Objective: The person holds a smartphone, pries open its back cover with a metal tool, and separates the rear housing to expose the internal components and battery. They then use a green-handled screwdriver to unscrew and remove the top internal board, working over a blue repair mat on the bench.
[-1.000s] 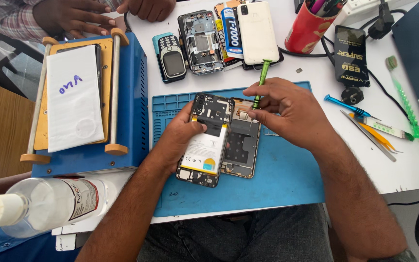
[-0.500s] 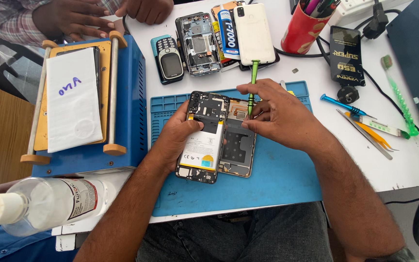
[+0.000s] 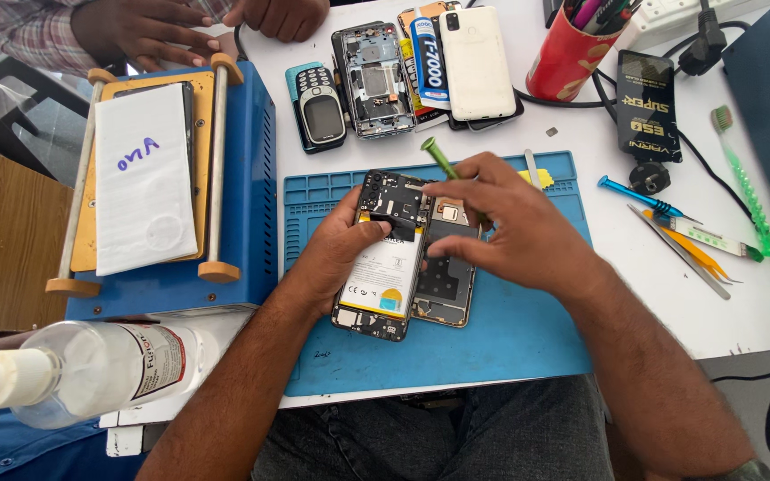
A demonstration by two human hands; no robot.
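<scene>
An opened smartphone (image 3: 383, 267) lies on the blue work mat (image 3: 510, 343), its battery and black upper board exposed. My left hand (image 3: 340, 245) grips its left edge, thumb pressed on the black top part. Beside it lies a second phone frame (image 3: 447, 281) with a dark inner plate. My right hand (image 3: 510, 227) hovers over that frame and holds a green-handled screwdriver (image 3: 440, 160), its handle pointing up and away; the tip is hidden under my fingers.
A blue screen-separator machine (image 3: 225, 178) with a white sheet stands left. Behind the mat lie a keypad phone (image 3: 321, 107), phone parts, a glue tube and a white phone (image 3: 479, 62). Red cup (image 3: 568, 58), blue screwdriver (image 3: 639, 196), tweezers, green toothbrush (image 3: 741, 183) sit right. Another person's hands (image 3: 149, 27) rest top left. A clear bottle (image 3: 91, 370) lies bottom left.
My right hand has shifted left and tilted the green screwdriver, so its handle now leans to the left. The left hand keeps its hold on the opened phone.
</scene>
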